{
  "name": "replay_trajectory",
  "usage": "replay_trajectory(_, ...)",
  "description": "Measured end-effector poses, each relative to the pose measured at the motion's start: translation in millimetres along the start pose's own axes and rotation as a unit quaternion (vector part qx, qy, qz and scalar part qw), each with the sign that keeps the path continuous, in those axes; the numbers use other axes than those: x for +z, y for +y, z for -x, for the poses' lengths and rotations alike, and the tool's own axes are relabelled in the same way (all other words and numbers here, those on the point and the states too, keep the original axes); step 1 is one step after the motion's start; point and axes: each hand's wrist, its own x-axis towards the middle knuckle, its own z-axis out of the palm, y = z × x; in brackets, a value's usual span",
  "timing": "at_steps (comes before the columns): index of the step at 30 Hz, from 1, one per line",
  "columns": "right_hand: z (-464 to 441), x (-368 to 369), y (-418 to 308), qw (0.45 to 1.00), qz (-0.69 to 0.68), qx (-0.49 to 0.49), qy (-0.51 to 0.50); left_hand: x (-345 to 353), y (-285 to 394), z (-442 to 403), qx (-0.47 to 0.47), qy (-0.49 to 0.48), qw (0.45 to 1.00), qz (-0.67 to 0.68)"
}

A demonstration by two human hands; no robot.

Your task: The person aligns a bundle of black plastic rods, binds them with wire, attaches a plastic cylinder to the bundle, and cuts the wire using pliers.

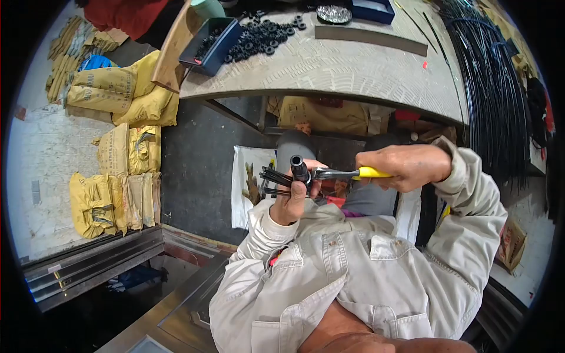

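My left hand (289, 205) is closed around a black tubular part (299, 167), whose round open end faces up. Several thin black rods (275, 179) stick out to the left from the same grip. My right hand (406, 166) is wrapped around the yellow handles of a pair of pliers (341, 174). The metal jaws of the pliers reach the right side of the tubular part, by the left fingers; whether they bite on anything is too small to tell. Both hands are above my lap, in front of the table edge.
Ahead is a worktable (376, 70) with a blue bin (212, 47), a pile of black ring-shaped parts (265, 38), a grey strip (371, 42) and a dish of shiny bits (334, 14). Long black rods (491, 88) are bundled at right; yellow sacks (112, 88) lie at left.
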Motion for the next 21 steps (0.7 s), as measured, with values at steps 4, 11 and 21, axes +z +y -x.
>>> replay_trajectory(4,-7,7,14,0.98,0.128,0.006,0.149,1,-19,-12,0.025,0.104,0.994,0.02)
replay_trajectory(11,13,-55,105,0.737,0.502,0.221,0.394,20,-33,-22,0.152,0.112,0.981,-0.045)
replay_trajectory(21,-59,135,77,0.919,-0.272,-0.066,0.277,-38,58,-38,0.248,0.33,0.851,0.325)
